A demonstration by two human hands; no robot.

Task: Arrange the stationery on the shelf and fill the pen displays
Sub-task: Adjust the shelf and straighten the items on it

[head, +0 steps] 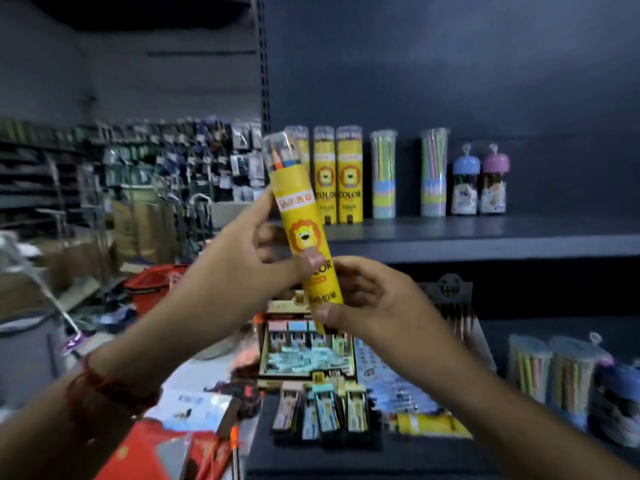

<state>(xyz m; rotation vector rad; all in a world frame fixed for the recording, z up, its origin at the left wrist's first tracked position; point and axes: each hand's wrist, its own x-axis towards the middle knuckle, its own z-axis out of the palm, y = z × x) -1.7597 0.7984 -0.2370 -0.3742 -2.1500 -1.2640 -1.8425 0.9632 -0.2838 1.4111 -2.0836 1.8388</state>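
Observation:
I hold a yellow tube of coloured pencils (298,216) with a lion picture and a clear cap, tilted slightly left, in front of the dark shelf (485,237). My left hand (242,271) grips its middle from the left. My right hand (367,303) grips its lower end from the right. Three matching yellow tubes (337,174) stand upright on the shelf just behind it. Further right stand two clear pastel pencil tubes (382,174) and two small bottle-shaped tubs (479,181).
On the lower shelf lie a pen display box (308,351), several pen packs (325,414) and clear pencil tubes (550,372). A red basket (152,282), cardboard boxes and red packaging (149,452) sit at the left, with hanging stock racks behind.

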